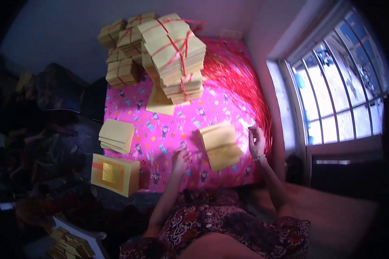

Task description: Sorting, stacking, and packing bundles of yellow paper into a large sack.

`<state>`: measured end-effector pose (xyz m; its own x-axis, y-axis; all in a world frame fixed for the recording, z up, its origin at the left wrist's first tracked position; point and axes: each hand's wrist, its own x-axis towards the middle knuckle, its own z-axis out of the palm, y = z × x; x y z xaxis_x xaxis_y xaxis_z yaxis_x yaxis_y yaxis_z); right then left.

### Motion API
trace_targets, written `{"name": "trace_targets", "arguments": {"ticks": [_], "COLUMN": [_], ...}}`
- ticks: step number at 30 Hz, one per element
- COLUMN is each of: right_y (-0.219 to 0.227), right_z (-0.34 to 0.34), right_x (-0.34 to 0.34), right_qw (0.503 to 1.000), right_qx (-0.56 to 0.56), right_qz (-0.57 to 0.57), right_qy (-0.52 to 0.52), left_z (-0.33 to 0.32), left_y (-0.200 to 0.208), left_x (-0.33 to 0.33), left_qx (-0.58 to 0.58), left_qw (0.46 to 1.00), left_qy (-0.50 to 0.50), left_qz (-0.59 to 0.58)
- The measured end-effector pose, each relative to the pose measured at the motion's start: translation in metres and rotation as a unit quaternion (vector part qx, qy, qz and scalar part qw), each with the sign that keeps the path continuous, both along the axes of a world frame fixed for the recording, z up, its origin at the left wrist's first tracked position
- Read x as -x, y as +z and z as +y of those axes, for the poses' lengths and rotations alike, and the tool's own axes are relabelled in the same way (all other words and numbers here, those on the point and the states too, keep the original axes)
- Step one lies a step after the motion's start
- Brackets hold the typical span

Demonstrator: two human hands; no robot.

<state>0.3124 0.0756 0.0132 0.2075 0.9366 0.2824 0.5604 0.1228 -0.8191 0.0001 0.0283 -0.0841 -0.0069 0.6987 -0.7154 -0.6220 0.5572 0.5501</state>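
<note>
A small pile of yellow paper envelopes [221,140] lies on the pink patterned cover, between my two hands. To its left, my left hand [182,154] hovers with its fingers curled inward; whatever they may hold is too small to make out. On the other side, my right hand [256,140] is bent at the fingers beside the loose red plastic strips [240,73]. A thin band circles the right wrist. Neither hand visibly touches the envelopes. The strips run along the right edge of the cover.
Tall stacks of yellow bundles [173,47] tied with red strips stand at the back, with smaller tied bundles [122,71] beside them. Another envelope pile [116,136] and a stack topped with a gold square [115,173] sit at the left edge. A barred window [333,90] is at right.
</note>
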Motion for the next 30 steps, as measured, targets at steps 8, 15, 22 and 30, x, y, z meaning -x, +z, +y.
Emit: {"name": "trace_targets", "arguments": {"ticks": [8,15,22,30], "right_y": [0.055,0.145,0.185,0.210], "right_z": [0.196,0.294,0.339,0.403], "right_x": [0.043,0.116,0.141,0.213], "right_qw": [0.972,0.929,0.957,0.936], "right_qx": [-0.030,0.141,-0.081,-0.100], "right_qz": [0.119,0.199,-0.025,-0.206], "right_qy": [0.200,0.279,0.278,0.266], "left_z": [0.124,0.227,0.271,0.301], "left_y": [0.101,0.199,0.269,0.291], "left_x": [0.060,0.091,0.065,0.035], "left_qx": [-0.154,-0.205,-0.391,-0.435], "left_qw": [0.962,0.957,0.620,0.508], "left_qy": [0.143,0.095,0.040,-0.172], "left_qz": [0.174,0.185,0.679,0.723]}}
